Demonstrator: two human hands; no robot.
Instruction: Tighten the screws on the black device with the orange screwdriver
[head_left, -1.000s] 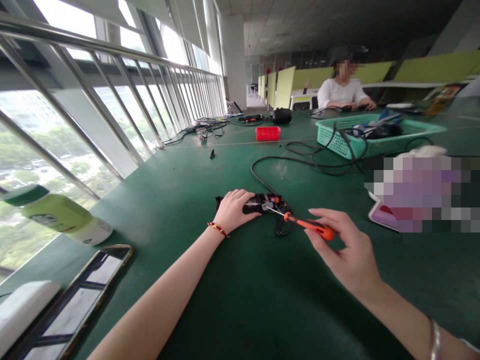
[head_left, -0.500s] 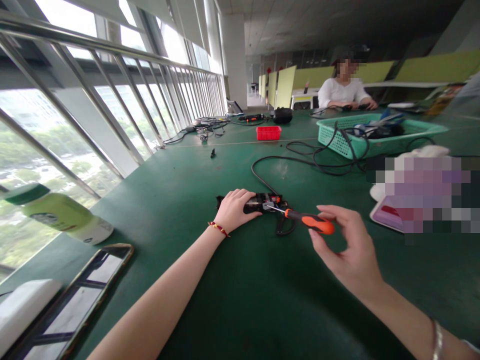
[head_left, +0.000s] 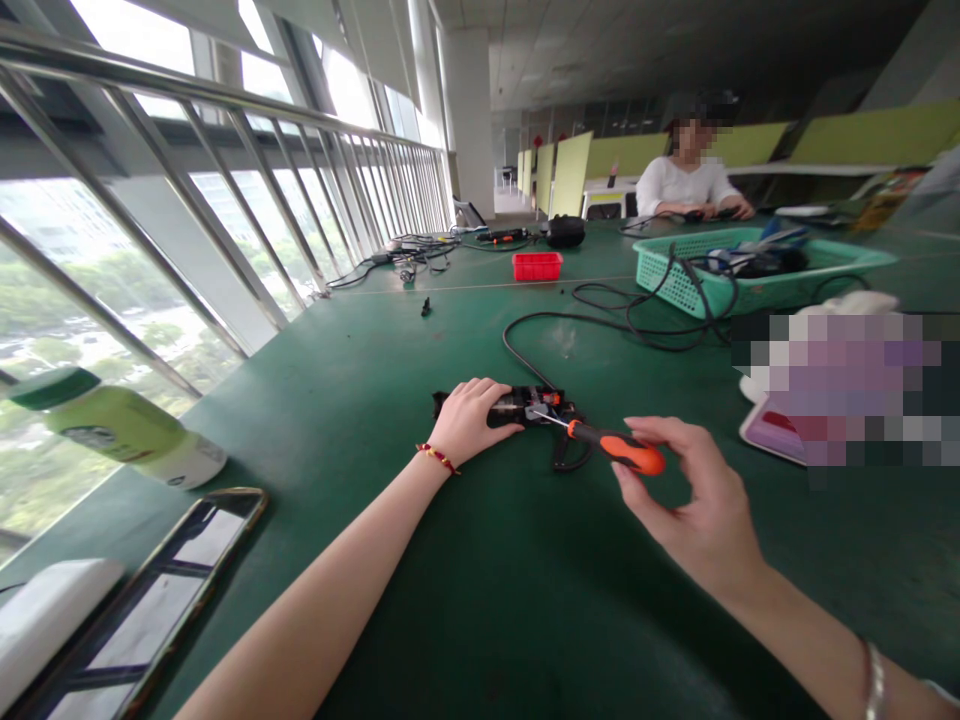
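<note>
On the green table [head_left: 420, 530] lies a black corded power tool [head_left: 517, 408] with its housing open, its inner parts and some red wiring showing. My left hand [head_left: 472, 415] wraps over its left end and presses it to the tabletop, covering part of the body. Between thumb and fingers my right hand [head_left: 694, 490] grips an orange-and-black screwdriver [head_left: 616, 447] by the handle. The screwdriver's shaft points left, and its tip sits at the exposed inner parts; exactly what it touches is too small to tell. A black loop lies just below the tool's right end.
A black cable [head_left: 551, 314] runs from the tool toward a green basket [head_left: 679, 280] of tools. Farther back are a red bin [head_left: 537, 266] and a seated person [head_left: 686, 185]. At left stand a bottle [head_left: 120, 430] and a phone [head_left: 172, 590]. A blurred purple item [head_left: 780, 430] lies right.
My right hand has shifted slightly left and its fingers have moved on the screwdriver handle, which sits a little lower and farther left. My left hand and the power tool look unmoved.
</note>
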